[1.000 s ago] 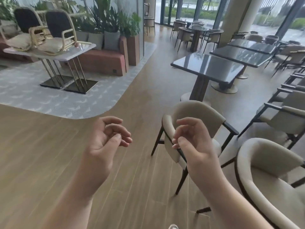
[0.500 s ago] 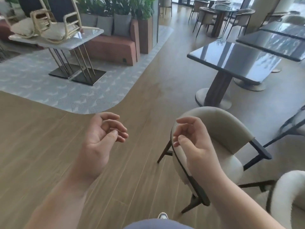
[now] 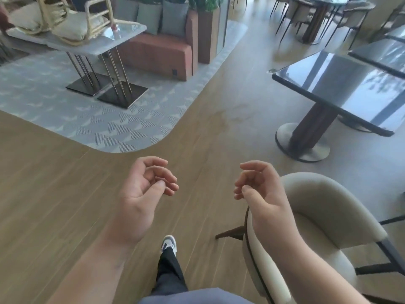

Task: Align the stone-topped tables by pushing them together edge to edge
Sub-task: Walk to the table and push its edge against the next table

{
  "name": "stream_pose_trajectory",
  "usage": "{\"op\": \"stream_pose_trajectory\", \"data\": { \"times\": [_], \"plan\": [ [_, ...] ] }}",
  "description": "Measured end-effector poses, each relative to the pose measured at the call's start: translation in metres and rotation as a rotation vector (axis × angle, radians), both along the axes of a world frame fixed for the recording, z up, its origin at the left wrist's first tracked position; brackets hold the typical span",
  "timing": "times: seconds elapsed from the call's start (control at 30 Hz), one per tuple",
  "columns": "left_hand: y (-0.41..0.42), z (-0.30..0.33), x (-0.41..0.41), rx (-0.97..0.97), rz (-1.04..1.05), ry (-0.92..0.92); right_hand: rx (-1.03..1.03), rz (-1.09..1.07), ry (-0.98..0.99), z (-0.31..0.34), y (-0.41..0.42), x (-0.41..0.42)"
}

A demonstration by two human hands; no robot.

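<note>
A dark stone-topped table [image 3: 341,88] on a round pedestal base stands at the right, with a second dark tabletop [image 3: 381,53] just behind it at the frame's edge. My left hand [image 3: 142,194] and my right hand [image 3: 260,194] hover in front of me over the wooden floor, fingers loosely curled, holding nothing. Both hands are well short of the table and touch nothing.
A cream armchair [image 3: 317,218] stands right under my right arm. At the far left a pale marble table [image 3: 103,42] on a grey rug carries upturned wicker chairs [image 3: 72,20]. A brown sofa [image 3: 160,51] and a planter sit behind. More tables and chairs [image 3: 317,12] stand at the back right.
I have walked forward and my view has tipped down: the dark table and the armchair are nearer, and my foot shows below. Both hands keep the same loose curl.
</note>
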State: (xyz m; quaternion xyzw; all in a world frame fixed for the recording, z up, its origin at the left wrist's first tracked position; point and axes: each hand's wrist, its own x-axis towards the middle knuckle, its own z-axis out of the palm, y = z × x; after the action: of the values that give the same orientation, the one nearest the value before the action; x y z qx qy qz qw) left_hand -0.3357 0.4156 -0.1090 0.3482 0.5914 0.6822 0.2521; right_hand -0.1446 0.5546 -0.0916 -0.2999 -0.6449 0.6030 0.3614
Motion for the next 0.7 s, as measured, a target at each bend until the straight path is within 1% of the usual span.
{"op": "stream_pose_trajectory", "data": {
  "times": [0.13,0.23,0.37,0.53,0.7],
  "plan": [
    [0.05,0.004,-0.083,0.008,-0.035,0.009,0.025,-0.031,-0.004,-0.006,0.045,-0.084],
    [0.086,0.013,-0.147,-0.015,-0.061,0.005,0.04,-0.036,-0.045,0.0,0.077,-0.146],
    [0.133,0.024,-0.221,-0.027,-0.081,0.011,0.07,-0.053,-0.07,0.009,0.113,-0.208],
    [0.205,0.021,-0.268,-0.019,-0.147,-0.018,0.043,-0.126,-0.063,0.008,0.164,-0.251],
    [0.301,0.013,-0.289,-0.099,-0.296,0.025,0.004,-0.222,-0.052,-0.005,0.246,-0.27]
  ]
}}
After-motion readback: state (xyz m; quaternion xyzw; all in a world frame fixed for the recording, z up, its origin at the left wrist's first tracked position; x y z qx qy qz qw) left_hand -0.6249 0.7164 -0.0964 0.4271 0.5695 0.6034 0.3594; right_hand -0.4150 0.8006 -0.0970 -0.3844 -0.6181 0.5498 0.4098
